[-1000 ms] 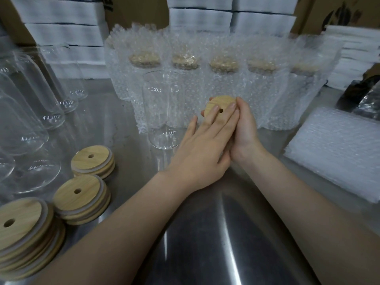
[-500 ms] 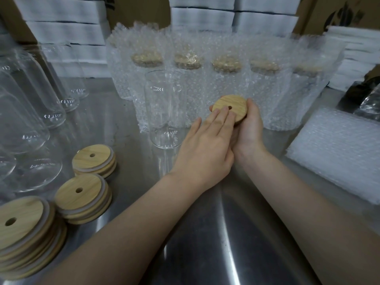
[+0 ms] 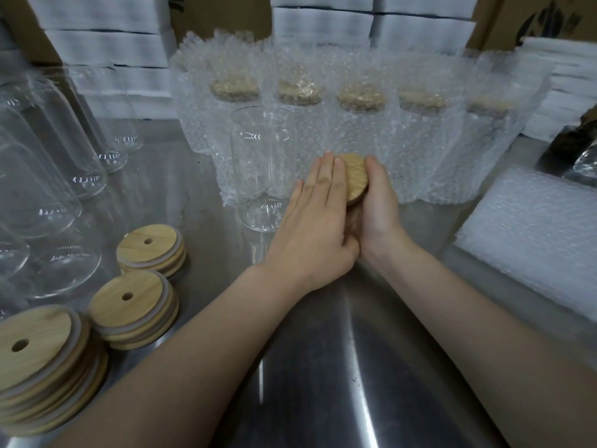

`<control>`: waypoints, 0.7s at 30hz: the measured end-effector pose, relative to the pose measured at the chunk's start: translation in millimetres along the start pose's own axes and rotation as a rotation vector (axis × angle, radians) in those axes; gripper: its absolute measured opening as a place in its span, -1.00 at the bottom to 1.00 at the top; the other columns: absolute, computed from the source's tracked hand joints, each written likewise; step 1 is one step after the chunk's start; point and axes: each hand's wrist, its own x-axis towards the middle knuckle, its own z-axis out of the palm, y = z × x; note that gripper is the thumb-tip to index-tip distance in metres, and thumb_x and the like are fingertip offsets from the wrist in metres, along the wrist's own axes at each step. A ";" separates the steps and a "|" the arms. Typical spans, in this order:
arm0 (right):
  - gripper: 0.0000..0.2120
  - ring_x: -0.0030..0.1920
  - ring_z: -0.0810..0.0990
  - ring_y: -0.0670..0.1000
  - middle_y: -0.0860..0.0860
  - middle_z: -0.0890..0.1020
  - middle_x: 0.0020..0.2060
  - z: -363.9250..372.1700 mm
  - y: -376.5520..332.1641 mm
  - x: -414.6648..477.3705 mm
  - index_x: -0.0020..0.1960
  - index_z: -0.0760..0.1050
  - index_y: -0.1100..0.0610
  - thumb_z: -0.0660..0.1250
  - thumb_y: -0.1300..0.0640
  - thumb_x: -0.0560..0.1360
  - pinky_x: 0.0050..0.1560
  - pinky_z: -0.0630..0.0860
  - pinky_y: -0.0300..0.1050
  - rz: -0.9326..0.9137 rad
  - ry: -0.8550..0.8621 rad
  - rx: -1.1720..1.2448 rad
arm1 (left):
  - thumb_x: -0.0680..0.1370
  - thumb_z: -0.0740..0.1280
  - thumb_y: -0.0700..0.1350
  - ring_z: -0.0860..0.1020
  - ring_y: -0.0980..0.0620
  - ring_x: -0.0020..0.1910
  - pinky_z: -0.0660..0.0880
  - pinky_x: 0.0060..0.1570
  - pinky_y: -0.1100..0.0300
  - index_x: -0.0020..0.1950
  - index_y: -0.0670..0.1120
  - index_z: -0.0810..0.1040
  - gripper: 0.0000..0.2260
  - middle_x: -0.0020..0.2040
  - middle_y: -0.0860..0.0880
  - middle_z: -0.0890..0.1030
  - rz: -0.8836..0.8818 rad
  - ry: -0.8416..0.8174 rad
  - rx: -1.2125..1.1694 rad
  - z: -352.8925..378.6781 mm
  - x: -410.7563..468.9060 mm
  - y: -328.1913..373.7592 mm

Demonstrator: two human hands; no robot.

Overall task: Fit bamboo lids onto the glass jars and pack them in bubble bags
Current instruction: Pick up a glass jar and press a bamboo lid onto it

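We are holding the bamboo lid (image 3: pixel 355 176) above the surface (image 3: pixel 323 367), just right of the open glass jar (image 3: pixel 263 166) and on the near side of the bagged jars (image 3: pixel 361 130). Our right grip (image 3: pixel 378 205) is curling round the lid's right edge, and our left grip (image 3: pixel 318 221) is lying flat across it, fingers straight and together. Whether a jar sits beneath is hidden. We judge that pressing evenly, with the lid level, will seat it best.

Looks forward and down from head height, wide-angle. Sits close above the steel table (image 3: pixel 323 383), centring the bamboo lid (image 3: pixel 355 176) between left hand (image 3: pixel 318 227) and right hand (image 3: pixel 378 208). Reaches back to the bubble bags (image 3: pixel 420 140) and stacked white boxes (image 3: pixel 106 50). Serves as the only view.
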 end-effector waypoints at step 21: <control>-0.68 -0.19 0.60 -0.02 0.03 0.56 -0.21 -0.3 -22.8 -0.7 0.09 0.48 0.14 0.03 -0.02 0.66 -0.14 0.61 -0.16 0.047 -0.106 0.080 | 0.50 0.23 -0.26 0.21 -0.05 0.55 0.14 0.54 -0.03 0.51 -0.23 0.31 -0.45 0.53 -0.16 0.29 0.187 0.233 -0.164 -7.1 -2.6 7.4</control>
